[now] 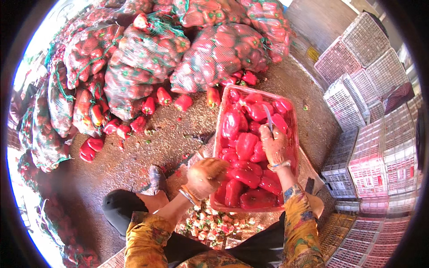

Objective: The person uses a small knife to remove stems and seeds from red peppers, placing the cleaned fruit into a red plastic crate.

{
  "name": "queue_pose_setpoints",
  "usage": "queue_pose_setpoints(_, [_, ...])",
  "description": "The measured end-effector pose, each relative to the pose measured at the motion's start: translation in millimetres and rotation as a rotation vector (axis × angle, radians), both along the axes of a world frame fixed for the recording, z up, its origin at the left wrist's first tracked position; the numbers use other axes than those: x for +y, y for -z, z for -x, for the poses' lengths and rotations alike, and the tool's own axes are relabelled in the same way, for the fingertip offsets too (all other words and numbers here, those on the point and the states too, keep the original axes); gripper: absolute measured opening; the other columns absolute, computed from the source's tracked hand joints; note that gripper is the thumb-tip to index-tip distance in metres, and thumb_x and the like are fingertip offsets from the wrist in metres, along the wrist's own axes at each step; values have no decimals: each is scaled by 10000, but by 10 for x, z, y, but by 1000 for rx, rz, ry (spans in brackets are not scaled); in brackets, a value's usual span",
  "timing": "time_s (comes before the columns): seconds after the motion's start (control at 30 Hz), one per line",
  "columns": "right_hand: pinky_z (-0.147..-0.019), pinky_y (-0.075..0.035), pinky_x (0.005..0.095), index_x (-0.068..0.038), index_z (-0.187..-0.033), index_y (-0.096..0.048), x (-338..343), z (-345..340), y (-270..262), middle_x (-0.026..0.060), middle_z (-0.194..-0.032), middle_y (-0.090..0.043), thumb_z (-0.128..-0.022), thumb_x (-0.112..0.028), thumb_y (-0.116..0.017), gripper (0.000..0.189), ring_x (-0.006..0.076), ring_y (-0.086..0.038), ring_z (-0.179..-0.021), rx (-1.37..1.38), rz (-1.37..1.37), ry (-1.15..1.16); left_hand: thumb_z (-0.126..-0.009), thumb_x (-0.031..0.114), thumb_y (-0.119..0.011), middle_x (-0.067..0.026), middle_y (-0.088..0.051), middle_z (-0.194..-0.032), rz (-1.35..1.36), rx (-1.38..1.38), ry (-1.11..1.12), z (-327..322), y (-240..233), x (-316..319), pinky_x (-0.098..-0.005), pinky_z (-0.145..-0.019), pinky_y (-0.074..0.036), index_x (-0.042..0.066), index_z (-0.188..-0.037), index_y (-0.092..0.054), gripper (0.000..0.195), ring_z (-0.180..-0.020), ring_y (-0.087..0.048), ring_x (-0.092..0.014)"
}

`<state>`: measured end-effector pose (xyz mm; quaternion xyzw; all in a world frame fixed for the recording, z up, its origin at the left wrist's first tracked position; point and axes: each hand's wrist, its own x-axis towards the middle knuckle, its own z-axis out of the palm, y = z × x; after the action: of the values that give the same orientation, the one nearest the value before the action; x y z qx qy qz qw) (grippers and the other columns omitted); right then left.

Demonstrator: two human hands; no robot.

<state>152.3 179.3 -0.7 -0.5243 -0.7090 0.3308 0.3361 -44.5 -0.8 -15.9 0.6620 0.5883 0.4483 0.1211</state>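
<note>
A thin, slightly curved knife (268, 115) points up and away from my right hand (276, 144), which is closed around its handle. That hand is over the right side of a plastic crate (256, 210) heaped with red bell peppers (247, 146). Beside the crate's left wall is my left hand (206, 177), blurred and with its fingers curled towards the peppers. Whether it holds anything is hidden. Below it, between my legs, lies a pile of cut pepper cores (204, 222) with seeds and green stems.
Mesh sacks (147, 53) full of red peppers are heaped at the far side and left. Loose peppers (164, 96) lie in front of them on the seed-strewn floor (110, 171). Stacked plastic crates (368, 160) line the right. My shoe (157, 179) rests left of the crate.
</note>
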Motion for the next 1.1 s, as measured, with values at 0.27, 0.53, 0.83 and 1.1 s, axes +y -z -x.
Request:
queue_pose_setpoints(0.27, [-588, -472, 393, 19, -856, -695, 82, 273, 481, 129, -666, -668, -965, -316, -644, 356, 150, -591, -613, -9, 181, -4, -875, 245, -684, -86, -760, -961, 463, -244, -677, 1256, 1660, 759, -321, -790, -549, 106, -1104, -734, 272, -876, -723, -202])
queue_pose_setpoints(0.53, [-596, -464, 291, -6, -890, -667, 66, 53, 846, 33, -671, -557, -953, -119, -613, 140, 84, -521, -640, -6, 94, -76, -748, 430, -753, -194, -443, -1493, 660, 341, -665, 2153, 2557, 2461, -484, -1066, -452, 126, -1483, -361, 887, -1346, -459, -416])
queue_pose_setpoints(0.83, [-603, -491, 335, 12, -910, -640, 86, 28, 872, 80, -711, -625, -923, -57, -625, 71, 148, -607, -673, -159, -9, -168, -706, 429, -801, -189, -564, -1299, 760, 315, -528, 2474, 3007, 2676, -533, -923, -515, 177, -1459, -353, 911, -1146, -588, -448])
queue_pose_setpoints(1.1, [-621, -515, 411, -47, -915, -658, 173, 128, 892, 186, -735, -649, -957, -233, -639, 192, 353, -671, -674, -96, -75, -86, -798, 585, -771, -86, -614, -1255, 240, -1777, -195, 1150, 1850, 1160, -476, -830, -577, 158, -1400, -494, 788, -1084, -635, -276])
